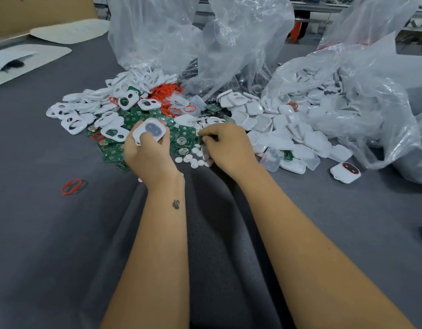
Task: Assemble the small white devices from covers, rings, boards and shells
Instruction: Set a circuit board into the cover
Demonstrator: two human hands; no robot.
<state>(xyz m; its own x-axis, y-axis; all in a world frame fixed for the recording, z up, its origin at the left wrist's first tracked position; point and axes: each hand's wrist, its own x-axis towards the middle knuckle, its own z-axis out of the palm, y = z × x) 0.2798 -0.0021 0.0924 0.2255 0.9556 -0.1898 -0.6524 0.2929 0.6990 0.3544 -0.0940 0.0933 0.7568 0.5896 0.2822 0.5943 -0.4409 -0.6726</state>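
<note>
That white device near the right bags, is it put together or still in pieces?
Apparently put together: the white device lies alone on the grey table, a red ring round its dark window. Its inside is hidden.

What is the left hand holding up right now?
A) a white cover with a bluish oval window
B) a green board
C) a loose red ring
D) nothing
A: the left hand grips a white cover whose bluish oval window faces the camera, raised above the green boards.
</note>
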